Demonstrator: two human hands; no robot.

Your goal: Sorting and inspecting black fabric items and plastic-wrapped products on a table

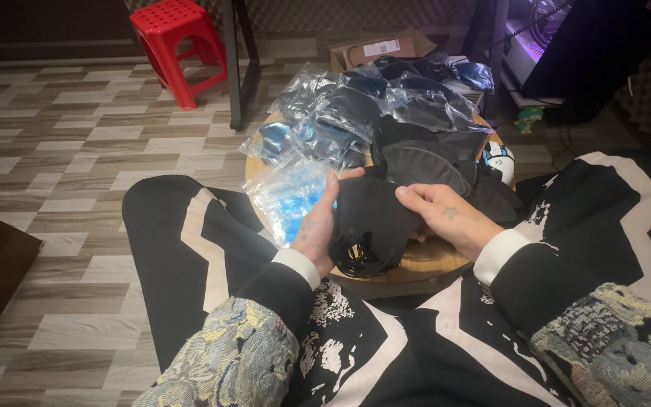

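Over the round wooden table (423, 264), I see my left hand (316, 226) and right hand (446, 218) both gripping a black face mask (371, 215).

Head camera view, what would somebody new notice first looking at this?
Probably the two hands at centre: the left hand and right hand together grip a stack of black face masks over a small round wooden table. Behind them, bagged masks pile across the tabletop, some in clear plastic. A bright red plastic stool stands out at upper left on the striped floor.
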